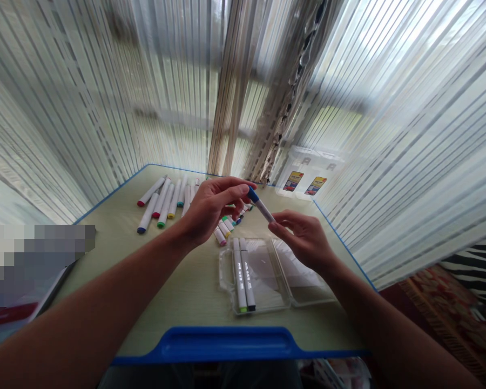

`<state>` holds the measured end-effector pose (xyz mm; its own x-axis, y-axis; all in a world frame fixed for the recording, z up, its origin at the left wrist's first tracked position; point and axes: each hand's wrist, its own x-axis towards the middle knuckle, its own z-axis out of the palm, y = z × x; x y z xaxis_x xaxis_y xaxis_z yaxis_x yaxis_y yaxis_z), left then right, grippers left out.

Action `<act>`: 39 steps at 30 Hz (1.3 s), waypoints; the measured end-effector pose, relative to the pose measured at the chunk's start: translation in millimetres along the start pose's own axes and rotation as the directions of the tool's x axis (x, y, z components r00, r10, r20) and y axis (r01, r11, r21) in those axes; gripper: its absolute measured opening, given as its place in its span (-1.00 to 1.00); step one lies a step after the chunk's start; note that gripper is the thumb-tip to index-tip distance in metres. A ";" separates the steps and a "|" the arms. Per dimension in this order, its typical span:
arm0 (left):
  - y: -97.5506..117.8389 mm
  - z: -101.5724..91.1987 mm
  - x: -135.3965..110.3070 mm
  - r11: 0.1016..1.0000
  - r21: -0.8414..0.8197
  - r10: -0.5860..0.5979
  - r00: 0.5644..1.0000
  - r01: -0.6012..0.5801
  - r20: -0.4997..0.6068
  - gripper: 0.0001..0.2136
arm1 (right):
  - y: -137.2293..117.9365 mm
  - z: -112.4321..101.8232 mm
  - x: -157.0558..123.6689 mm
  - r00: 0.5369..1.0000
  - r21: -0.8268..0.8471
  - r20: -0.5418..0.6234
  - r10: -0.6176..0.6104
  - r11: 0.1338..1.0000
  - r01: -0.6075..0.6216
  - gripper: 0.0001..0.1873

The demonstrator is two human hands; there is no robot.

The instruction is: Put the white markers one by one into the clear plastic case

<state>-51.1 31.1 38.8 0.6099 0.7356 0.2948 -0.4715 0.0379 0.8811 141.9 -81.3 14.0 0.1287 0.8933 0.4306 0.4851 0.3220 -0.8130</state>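
Observation:
A small marker (263, 209) with a white barrel and blue cap is held up at a tilt between both hands. My left hand (214, 208) pinches its blue cap, while the fingertips of my right hand (303, 235) grip the lower white end. Beneath them lies an open clear plastic case (263, 275), with two white markers (243, 273) side by side in its left half, one with a lime end and one with a black end. Several small markers (224, 228) with coloured ends lie behind the case, partly hidden by my left hand.
Several larger white markers (157, 208) with coloured ends lie at the back left of the blue-edged table (178, 281). A clear container (303, 175) stands at the back right against striped curtains (178, 92). A pixelated area covers the left edge.

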 end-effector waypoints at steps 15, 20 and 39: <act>-4.6 -2.6 0.7 0.996 0.085 0.041 0.998 -0.037 -0.042 -0.85 | 4.4 -5.5 6.1 0.968 0.313 -0.194 0.156 0.946 -0.090 -0.85; -6.6 -7.0 1.1 0.996 0.066 -0.064 0.990 0.056 0.129 -0.84 | 0.3 -6.4 10.1 0.940 0.526 -0.204 0.272 0.841 -0.129 -0.87; -9.9 -9.7 1.5 0.989 0.034 -0.145 0.964 0.141 0.223 -0.77 | -1.2 -6.0 10.7 0.942 0.536 -0.225 0.249 0.839 -0.094 -0.86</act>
<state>-51.6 38.4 27.0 0.7982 0.5529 0.2391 -0.3591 0.1181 0.9258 147.8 -74.0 21.9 0.4367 0.8511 0.2915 -0.0689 0.3547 -0.9324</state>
